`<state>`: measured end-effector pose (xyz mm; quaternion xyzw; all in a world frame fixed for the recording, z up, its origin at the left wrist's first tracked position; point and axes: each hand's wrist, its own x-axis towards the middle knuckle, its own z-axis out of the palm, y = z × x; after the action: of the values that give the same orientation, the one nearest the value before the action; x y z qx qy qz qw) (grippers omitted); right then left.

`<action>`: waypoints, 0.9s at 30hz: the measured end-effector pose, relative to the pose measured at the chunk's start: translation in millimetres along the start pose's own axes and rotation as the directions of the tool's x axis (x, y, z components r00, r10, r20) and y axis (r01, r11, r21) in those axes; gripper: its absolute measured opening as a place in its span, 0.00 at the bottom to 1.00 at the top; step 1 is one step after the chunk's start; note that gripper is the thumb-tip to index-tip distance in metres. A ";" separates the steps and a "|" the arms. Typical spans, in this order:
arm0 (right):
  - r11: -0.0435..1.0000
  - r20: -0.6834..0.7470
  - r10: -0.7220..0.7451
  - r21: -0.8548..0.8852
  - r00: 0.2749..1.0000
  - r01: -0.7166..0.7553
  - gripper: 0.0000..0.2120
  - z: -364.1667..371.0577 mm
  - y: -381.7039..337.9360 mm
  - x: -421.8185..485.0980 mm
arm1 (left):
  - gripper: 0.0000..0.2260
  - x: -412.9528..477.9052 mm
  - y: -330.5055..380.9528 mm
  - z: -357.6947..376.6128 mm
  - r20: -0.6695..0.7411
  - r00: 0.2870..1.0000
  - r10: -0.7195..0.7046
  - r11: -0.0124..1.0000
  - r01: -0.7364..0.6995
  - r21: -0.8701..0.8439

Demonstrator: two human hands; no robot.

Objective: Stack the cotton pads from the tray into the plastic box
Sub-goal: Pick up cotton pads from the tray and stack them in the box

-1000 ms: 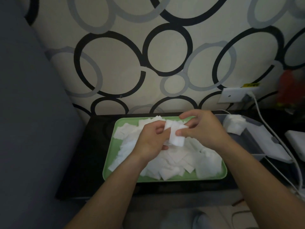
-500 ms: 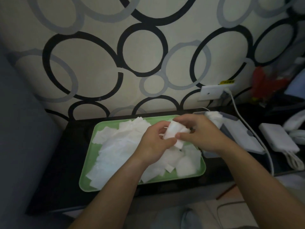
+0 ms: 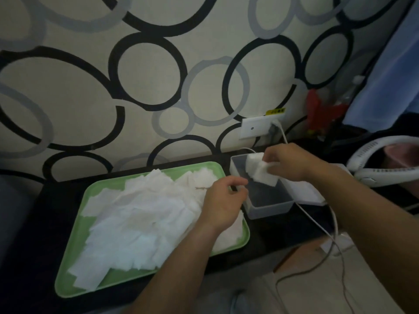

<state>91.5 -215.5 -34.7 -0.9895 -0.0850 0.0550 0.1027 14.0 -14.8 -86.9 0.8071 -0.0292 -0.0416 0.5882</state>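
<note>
A green tray (image 3: 70,277) on the dark table holds a loose heap of several white square cotton pads (image 3: 145,214). To its right stands a clear plastic box (image 3: 269,206) with its lid lying open beside it. My right hand (image 3: 292,162) holds a small bunch of cotton pads (image 3: 260,171) over the far end of the box. My left hand (image 3: 223,202) hovers over the tray's right edge, next to the box, fingers loosely curled with nothing in them.
A white wall socket (image 3: 256,128) with a plug and white cables (image 3: 317,225) lies right of the box. A white curved device (image 3: 385,171) sits at the far right. A red object (image 3: 322,112) stands behind. The patterned wall is close behind the table.
My right hand carried the pads from above the tray to the right, over the box. My left hand let go of them and stayed by the tray's right edge. The view shifted right.
</note>
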 end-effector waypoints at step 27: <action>0.966 -0.201 -0.013 0.249 0.979 0.064 0.07 -2.7 -64.3 -32.4 | 0.08 -13.4 4.5 -57.5 -0.071 0.990 0.124 0.992 -0.122 0.042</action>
<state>50.1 -159.8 -15.4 -0.9669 -0.0859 -0.0353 0.2375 6.5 39.6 -64.6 0.8157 -0.0581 0.0250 0.5749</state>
